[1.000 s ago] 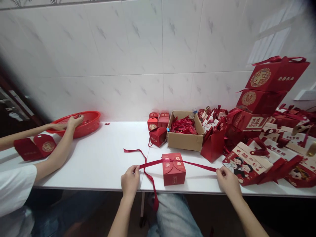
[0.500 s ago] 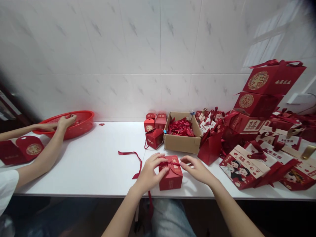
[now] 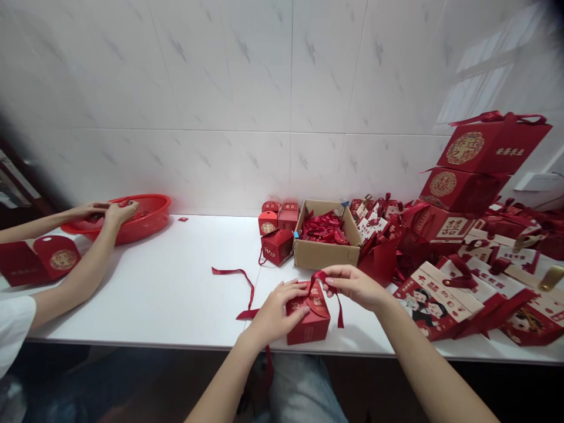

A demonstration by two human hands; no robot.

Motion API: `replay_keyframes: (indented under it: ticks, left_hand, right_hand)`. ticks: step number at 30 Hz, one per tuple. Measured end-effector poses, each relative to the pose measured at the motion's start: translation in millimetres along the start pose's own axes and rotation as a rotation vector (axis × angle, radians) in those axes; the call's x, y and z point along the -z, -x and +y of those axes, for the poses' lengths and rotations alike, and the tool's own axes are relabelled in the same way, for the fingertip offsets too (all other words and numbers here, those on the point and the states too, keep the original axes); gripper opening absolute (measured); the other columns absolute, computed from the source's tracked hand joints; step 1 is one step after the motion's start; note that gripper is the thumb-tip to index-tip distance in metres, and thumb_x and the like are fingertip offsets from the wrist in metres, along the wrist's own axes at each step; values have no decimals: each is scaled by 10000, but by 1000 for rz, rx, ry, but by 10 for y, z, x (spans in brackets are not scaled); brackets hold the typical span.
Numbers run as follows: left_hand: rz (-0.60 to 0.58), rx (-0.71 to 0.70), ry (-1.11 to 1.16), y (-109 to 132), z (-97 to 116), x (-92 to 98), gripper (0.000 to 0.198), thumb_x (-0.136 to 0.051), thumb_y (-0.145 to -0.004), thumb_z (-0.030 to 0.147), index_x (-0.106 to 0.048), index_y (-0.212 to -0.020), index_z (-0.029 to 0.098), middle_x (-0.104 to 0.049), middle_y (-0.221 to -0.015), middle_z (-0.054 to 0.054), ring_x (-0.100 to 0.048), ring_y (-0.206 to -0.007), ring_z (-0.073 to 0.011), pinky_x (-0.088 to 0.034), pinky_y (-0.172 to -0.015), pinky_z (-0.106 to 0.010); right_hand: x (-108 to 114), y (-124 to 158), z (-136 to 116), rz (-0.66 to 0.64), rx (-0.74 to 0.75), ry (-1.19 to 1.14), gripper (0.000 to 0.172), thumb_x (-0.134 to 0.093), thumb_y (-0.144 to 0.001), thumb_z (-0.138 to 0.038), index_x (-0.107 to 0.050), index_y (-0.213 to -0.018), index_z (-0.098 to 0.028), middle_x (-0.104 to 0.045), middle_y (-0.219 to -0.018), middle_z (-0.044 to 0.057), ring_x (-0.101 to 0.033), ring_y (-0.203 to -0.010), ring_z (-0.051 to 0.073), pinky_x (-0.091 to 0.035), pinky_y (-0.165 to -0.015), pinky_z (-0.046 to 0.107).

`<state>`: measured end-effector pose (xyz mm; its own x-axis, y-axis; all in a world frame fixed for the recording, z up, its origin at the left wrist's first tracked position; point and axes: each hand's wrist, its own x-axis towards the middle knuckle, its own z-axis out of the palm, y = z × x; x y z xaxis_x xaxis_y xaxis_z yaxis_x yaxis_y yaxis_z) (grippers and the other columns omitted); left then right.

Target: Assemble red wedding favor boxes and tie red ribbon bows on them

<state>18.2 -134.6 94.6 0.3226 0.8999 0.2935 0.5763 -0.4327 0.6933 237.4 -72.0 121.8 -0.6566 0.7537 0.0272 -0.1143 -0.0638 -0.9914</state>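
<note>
Pinching narrow red satin ribbon, the right hand hovers over the cubic red cardboard box, before the brown cardboard carton; the left hand rests spread on the box. Closing looks done, tying unfinished.

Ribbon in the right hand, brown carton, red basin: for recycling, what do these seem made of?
Ribbon: probably satiny fabric, thin and softly looping. Brown carton: seemingly cardboard, matte tan with stiff walls. Red basin: likely plastic, smooth, slightly glossy.
</note>
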Motion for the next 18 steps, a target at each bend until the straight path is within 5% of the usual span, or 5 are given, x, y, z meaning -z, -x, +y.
replay_keyframes:
  ticks: [4, 9, 15, 18]
  left_hand:
    - [69, 41, -20, -79, 86, -5, 247, -570, -813, 323, -655, -1037, 263, -669, -1140, -44, -560, -1136, -258, -161, -1111, -572]
    - [315, 43, -39, -275, 167, -35, 112, -562, -782, 204, -661, -834, 206, -708, -899, -33, -625, -896, -215, -417, -925, -420]
    - [461, -13, -40, -330, 134, -77, 138, -536, -732, 105, -642, -729, 194, -665, -794, -26, -600, -827, -194, -440, -818, -351]
    - [464, -14, -15, -307, 111, -93, 135, -544, -736, 130, -660, -739, 199, -648, -851, -44, -578, -901, -205, -426, -851, -357]
  right_hand:
    - [-111, -79, 63, -1, 33, -16, 295, -692, -768, -351, -663, -992, -161, -645, -771, 24, -530, -617, 84, -418, -634, 240]
    - [-200, -62, 95, -38, 54, 3, 302, -676, -771, -385, -603, -967, -166, -629, -725, 10, -515, -588, 88, -398, -595, 237]
    - [-227, -77, 134, 74, -42, 166, 464, -676, -749, -392, -510, -1122, -172, -630, -633, -15, -410, -446, 62, -283, -439, 190]
    - [-261, -150, 200, 67, -33, 355, 327, -657, -740, -401, -665, -908, -121, -624, -606, 15, -424, -458, 73, -308, -446, 205]
